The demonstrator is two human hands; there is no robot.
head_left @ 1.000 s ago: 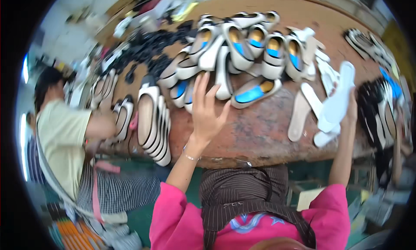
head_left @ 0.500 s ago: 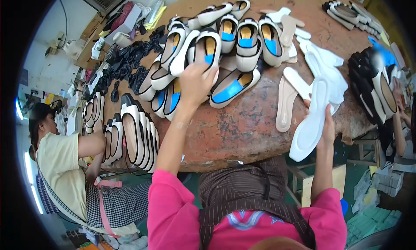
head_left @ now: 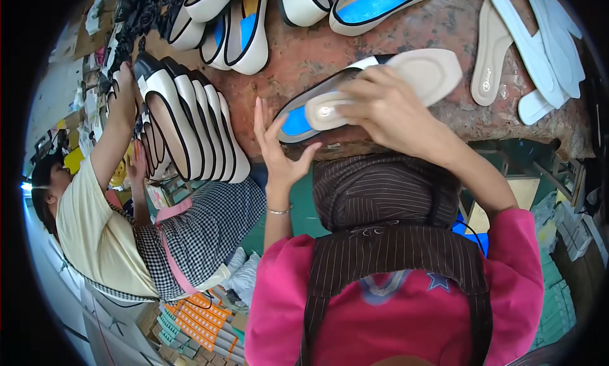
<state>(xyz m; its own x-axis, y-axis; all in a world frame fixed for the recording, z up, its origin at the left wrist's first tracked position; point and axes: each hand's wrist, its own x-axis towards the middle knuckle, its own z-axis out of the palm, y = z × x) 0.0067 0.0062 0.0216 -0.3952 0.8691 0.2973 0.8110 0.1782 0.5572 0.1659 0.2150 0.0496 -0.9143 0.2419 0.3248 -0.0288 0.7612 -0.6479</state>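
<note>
Before me on the worktable lies a shoe with dark edging and a blue patch inside its heel. My right hand grips a beige insole around its middle. The insole's narrow heel end hangs over the blue patch, and its broad toe end points right, beyond the shoe. Fingers spread and thumb apart, my left hand is beside the heel of the shoe, holding nothing. My right hand and the insole cover part of the shoe's front.
Several loose insoles lie at the right of the worktable. More cream shoes with blue patches stand at the far side. A row of stacked shoes is at the left, where a person in a checked apron works.
My left hand has let go of the pile shoe and come nearer. A shoe now lies before me, and my right hand has brought an insole over it. The view has shifted closer.
</note>
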